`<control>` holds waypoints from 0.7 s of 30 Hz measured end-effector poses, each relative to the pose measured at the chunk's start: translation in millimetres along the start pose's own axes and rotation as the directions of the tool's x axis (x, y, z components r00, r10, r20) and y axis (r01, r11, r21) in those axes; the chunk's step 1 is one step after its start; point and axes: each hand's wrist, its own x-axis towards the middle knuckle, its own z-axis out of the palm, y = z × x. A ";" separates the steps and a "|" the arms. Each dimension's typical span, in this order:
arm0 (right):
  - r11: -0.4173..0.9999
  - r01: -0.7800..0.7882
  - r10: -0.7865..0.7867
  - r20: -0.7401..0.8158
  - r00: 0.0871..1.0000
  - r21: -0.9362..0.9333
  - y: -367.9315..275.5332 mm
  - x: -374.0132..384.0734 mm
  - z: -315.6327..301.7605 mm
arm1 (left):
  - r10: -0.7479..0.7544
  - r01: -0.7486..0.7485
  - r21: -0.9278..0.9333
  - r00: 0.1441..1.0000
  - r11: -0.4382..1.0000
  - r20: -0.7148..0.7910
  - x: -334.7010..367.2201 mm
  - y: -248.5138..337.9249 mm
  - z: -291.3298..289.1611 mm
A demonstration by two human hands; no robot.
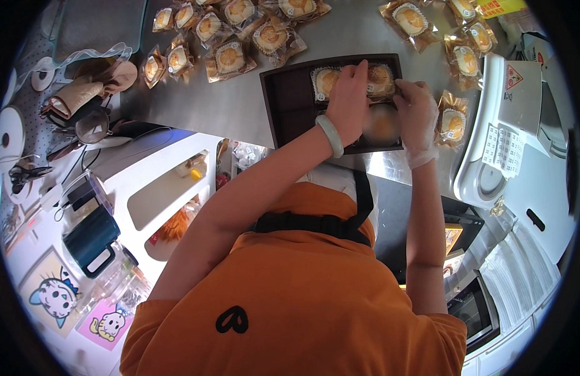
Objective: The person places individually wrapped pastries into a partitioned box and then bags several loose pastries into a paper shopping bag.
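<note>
A dark brown compartment box (pixel 290 94) lies on the steel counter in front of me. Two wrapped round pastries sit along its far side: a left pastry (pixel 325 83) and a right pastry (pixel 381 80). My left hand (pixel 351 103), with a pale bangle at the wrist, is closed at the left side of the right pastry; its fingertips are partly hidden. My right hand (pixel 418 119), in a clear glove, pinches that pastry's wrapper at the box's right edge. A blurred round golden thing (pixel 382 128) shows in the near right compartment. The left compartments are bare.
Several wrapped pastries (pixel 230 57) lie across the counter's far left, with more at the far right. One wrapped pastry (pixel 453 125) is right of my right hand. A white scale-like appliance (pixel 490 156) stands at the right. Utensils and a dark teal mug (pixel 92 238) are at the left.
</note>
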 end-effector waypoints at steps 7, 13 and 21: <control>0.995 -0.032 0.028 0.034 0.999 0.099 2.9 1.5 1.1 | -0.014 0.015 -0.007 0.995 1.000 0.094 5.8 5.0 -5.3; 0.982 0.190 -0.190 0.042 0.981 0.006 13.7 6.4 -1.8 | 0.024 -0.030 0.047 0.993 0.998 0.114 3.2 2.0 -2.7; 0.977 0.206 -0.193 0.207 0.959 -0.046 15.5 26.7 -2.8 | 0.068 -0.084 0.343 0.996 0.936 0.056 7.4 3.1 8.2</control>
